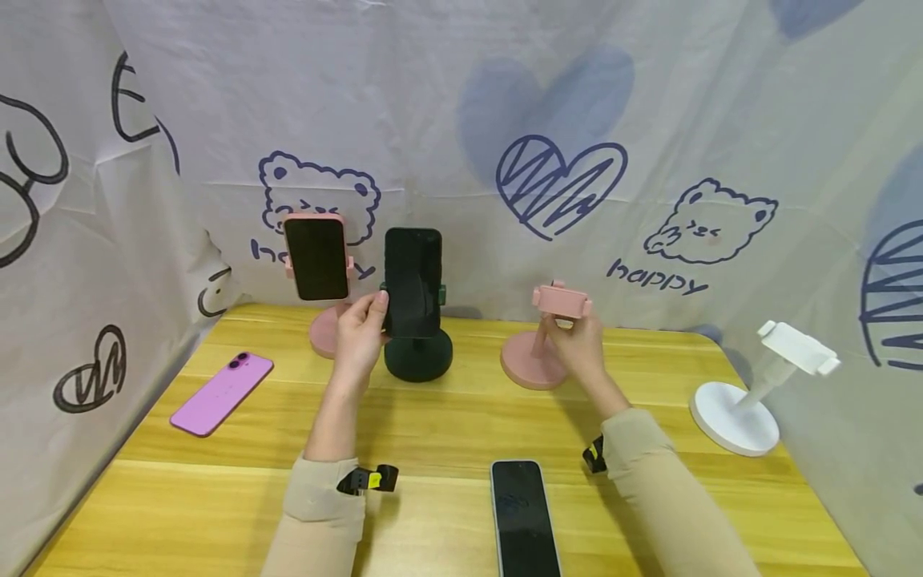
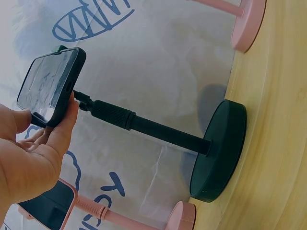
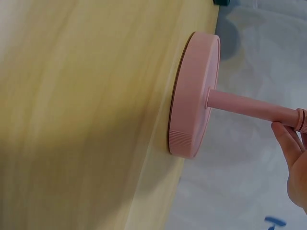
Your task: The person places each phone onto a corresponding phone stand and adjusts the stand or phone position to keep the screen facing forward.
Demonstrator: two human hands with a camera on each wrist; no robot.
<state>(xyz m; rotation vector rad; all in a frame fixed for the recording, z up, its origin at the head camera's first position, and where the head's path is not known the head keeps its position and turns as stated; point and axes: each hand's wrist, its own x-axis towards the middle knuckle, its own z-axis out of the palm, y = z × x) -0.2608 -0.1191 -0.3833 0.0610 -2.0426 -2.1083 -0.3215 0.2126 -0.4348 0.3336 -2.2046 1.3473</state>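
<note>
A dark phone (image 1: 413, 280) is clamped upright in a dark green phone stand (image 1: 418, 361). My left hand (image 1: 359, 332) holds that phone by its left edge, beside the clamp's side arm; in the left wrist view the thumb is at the edge and the fingers lie behind. To the right, my right hand (image 1: 579, 344) grips the upper pole of a pink phone stand (image 1: 534, 362), just under its bare clamp (image 1: 562, 301). The right wrist view shows the pink base (image 3: 194, 96) flat on the table and the fingers at the pole; much of that hand is out of frame.
Behind my left hand, another pink stand (image 1: 324, 332) carries a phone (image 1: 317, 258). A pink-purple phone (image 1: 222, 394) lies at left, and a dark-screened phone (image 1: 524, 517) at the front. At right stands a white phone stand (image 1: 735, 418). A printed cloth (image 1: 433, 104) hangs behind the table.
</note>
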